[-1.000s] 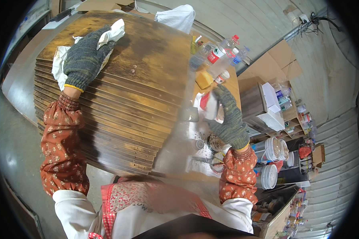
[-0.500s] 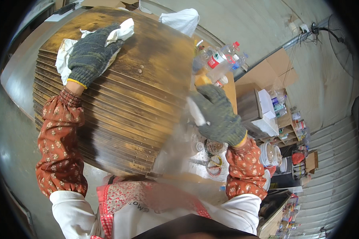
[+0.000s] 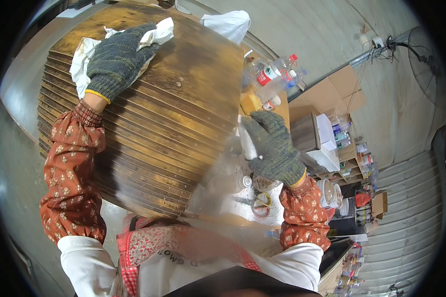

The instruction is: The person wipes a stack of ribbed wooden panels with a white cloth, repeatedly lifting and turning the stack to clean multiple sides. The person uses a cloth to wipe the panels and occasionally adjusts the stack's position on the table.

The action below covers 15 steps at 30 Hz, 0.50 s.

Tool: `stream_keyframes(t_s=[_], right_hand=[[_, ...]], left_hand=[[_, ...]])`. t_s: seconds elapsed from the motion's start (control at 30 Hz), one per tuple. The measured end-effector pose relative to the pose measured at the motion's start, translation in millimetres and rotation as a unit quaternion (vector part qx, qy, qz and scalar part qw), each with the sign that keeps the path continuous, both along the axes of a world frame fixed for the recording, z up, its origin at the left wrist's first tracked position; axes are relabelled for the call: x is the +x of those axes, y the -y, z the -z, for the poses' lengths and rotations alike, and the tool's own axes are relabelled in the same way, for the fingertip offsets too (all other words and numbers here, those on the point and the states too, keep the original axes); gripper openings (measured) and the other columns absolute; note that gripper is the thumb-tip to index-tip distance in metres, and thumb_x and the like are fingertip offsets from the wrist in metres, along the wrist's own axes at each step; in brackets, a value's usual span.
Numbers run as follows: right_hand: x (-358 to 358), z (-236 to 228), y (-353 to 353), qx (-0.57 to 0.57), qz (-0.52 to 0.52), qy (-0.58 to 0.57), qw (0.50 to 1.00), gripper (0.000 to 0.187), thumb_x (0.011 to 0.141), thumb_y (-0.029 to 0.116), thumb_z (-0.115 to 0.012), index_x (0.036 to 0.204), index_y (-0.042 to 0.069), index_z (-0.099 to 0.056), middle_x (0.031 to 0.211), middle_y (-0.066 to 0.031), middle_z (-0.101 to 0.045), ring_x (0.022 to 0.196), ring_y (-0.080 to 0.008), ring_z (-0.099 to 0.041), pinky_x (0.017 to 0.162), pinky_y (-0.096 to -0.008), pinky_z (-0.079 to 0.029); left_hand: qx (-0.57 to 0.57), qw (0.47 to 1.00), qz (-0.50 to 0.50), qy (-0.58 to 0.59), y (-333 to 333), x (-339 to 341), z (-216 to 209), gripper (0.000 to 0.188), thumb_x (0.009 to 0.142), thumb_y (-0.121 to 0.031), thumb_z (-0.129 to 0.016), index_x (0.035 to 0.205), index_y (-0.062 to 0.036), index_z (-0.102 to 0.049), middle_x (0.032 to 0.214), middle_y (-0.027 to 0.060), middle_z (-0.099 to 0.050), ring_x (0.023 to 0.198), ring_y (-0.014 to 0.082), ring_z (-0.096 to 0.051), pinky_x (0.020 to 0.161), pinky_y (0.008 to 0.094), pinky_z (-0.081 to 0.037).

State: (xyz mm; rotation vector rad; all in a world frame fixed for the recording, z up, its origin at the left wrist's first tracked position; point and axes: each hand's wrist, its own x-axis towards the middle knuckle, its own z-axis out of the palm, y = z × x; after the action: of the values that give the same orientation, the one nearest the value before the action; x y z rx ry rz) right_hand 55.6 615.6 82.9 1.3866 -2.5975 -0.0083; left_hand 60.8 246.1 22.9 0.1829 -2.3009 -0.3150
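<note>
A big brown wooden piece (image 3: 198,94) with a smooth top and rows of parallel slats takes up the left and middle. My left hand (image 3: 121,62), in a dark knitted glove with a yellow cuff, presses a crumpled white cloth (image 3: 82,64) on its far left part; cloth sticks out on both sides of the fingers. Beside the wood's right edge is my right hand (image 3: 275,148), gloved the same way. A narrow white thing (image 3: 246,141) lies along its finger side, apparently held; its kind is unclear. The fingertips are partly hidden.
Plastic bottles (image 3: 277,74), a yellow sponge-like block (image 3: 250,103) and a small white-lidded jar (image 3: 271,103) stand beyond my right hand. Below it sit jars and a roll of tape (image 3: 261,205). Cartons (image 3: 327,94), tubs (image 3: 329,193) and a fan (image 3: 426,64) are at the right.
The view has shifted slightly. My right hand has drawn back a little from the yellow block, which now shows more fully. My left hand has slid slightly to the right with the cloth.
</note>
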Motion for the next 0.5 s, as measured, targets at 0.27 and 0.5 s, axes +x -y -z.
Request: stream_keyframes(t_s=[0.27, 0.5], right_hand=[[-6.6, -1.6, -26.5, -0.333, 0.027, 0.416, 0.846, 0.097, 0.061, 0.032, -0.086, 0.143, 0.001, -0.044, 0.141, -0.0127, -0.051, 0.131, -0.0246, -0.049, 0.110, -0.0386, -0.036], [-2.6, 8.7, -25.1, -0.407, 0.061, 0.499, 0.763, 0.102, 0.064, 0.031, -0.089, 0.147, 0.002, -0.037, 0.149, -0.0161, -0.043, 0.138, -0.0294, -0.040, 0.115, -0.0410, -0.029]], left_hand=[[0.007, 1.000, 0.001, 0.006, 1.7, -2.8, 1.1, 0.048, 0.095, -0.050, -0.054, 0.131, -0.0187, -0.060, 0.121, 0.0090, -0.067, 0.105, 0.0309, -0.065, 0.088, 0.0438, -0.051], [-0.004, 1.000, -0.005, -0.011, 1.1, -2.9, 3.8, 0.048, 0.094, -0.049, -0.055, 0.131, -0.0193, -0.060, 0.120, 0.0083, -0.068, 0.104, 0.0304, -0.065, 0.087, 0.0432, -0.051]])
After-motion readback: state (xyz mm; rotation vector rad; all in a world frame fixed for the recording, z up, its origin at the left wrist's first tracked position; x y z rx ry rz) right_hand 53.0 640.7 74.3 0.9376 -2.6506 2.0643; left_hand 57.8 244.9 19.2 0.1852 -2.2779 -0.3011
